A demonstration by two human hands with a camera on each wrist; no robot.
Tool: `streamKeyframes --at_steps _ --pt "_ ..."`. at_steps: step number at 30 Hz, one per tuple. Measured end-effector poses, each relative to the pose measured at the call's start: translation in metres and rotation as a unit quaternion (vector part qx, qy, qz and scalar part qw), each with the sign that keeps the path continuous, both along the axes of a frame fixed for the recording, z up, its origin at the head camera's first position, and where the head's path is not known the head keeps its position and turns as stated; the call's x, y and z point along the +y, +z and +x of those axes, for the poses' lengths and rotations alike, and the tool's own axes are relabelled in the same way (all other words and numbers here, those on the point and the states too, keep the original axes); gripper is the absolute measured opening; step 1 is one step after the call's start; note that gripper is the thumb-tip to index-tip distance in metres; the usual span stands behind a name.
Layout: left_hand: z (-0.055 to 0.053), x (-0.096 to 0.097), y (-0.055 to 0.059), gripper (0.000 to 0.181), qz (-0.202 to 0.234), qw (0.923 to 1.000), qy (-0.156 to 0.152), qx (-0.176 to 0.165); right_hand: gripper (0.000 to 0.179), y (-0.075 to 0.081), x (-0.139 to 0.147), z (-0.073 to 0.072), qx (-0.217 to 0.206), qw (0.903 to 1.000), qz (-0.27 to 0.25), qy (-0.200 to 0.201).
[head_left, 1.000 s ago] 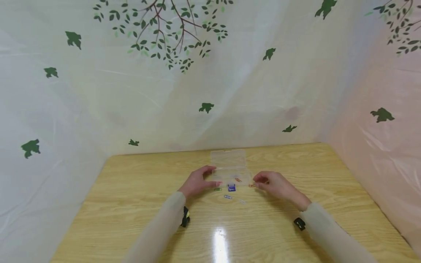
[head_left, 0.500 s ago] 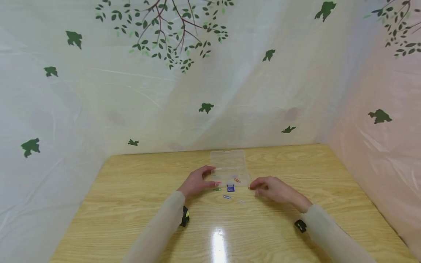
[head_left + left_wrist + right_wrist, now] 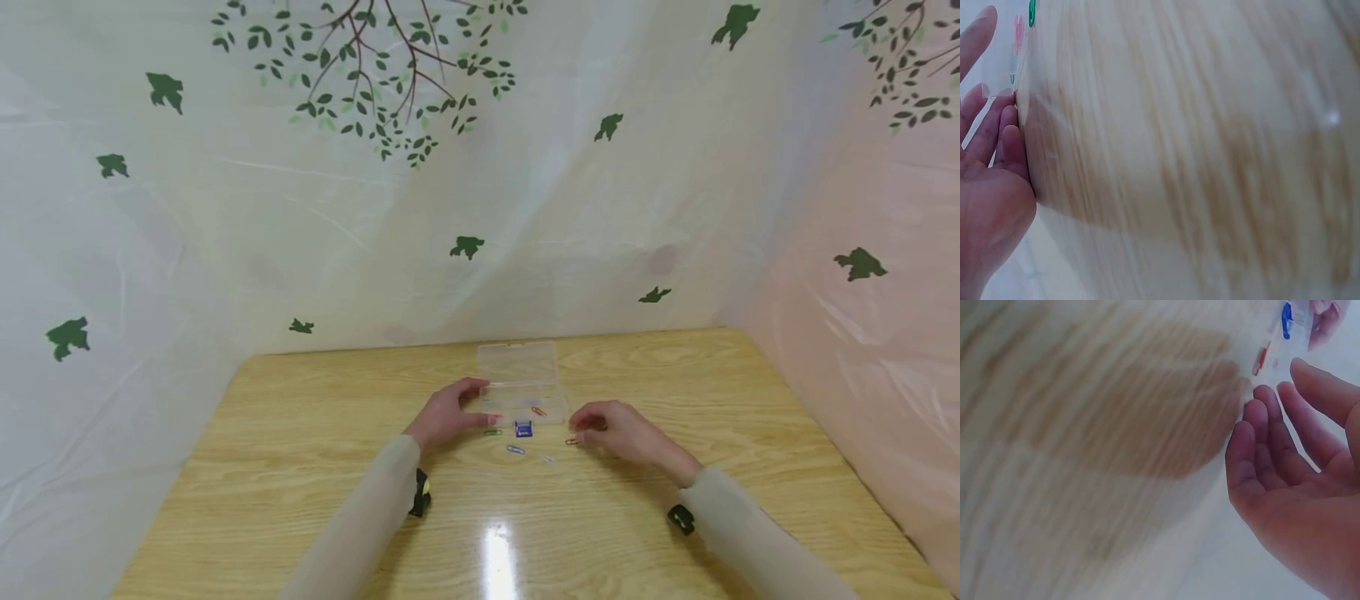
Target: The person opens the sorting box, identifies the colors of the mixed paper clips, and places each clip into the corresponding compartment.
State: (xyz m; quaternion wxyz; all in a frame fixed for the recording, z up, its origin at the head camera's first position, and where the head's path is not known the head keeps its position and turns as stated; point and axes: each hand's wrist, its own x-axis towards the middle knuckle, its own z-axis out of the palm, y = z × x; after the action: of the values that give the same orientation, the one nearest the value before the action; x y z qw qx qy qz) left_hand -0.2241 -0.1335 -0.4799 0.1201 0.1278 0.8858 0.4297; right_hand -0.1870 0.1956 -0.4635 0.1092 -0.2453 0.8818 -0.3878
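The left hand, thumb parted, is pointed toward two o'clock; the right hand, loosely curled, toward ten.

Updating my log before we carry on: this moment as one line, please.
left hand: holds clear box | right hand: holds nothing, near orange clip | lid: open | on table: green clip, blue clip

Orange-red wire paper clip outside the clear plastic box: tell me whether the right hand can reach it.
Likely yes: the right hand is beside the orange-red wire paper clip, with nothing visible between them.
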Motion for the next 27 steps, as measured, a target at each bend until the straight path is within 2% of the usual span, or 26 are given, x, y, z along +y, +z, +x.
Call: streamKeyframes --at_steps 8,15,20,27 --pt "-0.0022 -0.0019 -0.0035 0.072 0.006 1.0000 -0.007 -0.002 0.013 -0.0033 -0.0037 0.0026 -0.017 0.9997 0.013 -0.015" --pt "-0.0023 -0.0016 -0.0053 0.072 0.026 0.9996 -0.008 -0.009 0.006 -0.0061 -0.0055 0.0017 0.012 0.9995 0.029 -0.001" --pt "-0.0013 -0.0016 -0.0033 0.072 0.030 0.9995 -0.006 -0.011 0.009 -0.0062 -0.0064 0.0012 0.028 0.9986 0.044 0.007" --pt "-0.0022 -0.0027 -0.0041 0.072 0.028 0.9995 -0.005 -0.013 0.012 -0.0050 -0.0081 0.0005 0.025 0.9975 0.064 0.015"
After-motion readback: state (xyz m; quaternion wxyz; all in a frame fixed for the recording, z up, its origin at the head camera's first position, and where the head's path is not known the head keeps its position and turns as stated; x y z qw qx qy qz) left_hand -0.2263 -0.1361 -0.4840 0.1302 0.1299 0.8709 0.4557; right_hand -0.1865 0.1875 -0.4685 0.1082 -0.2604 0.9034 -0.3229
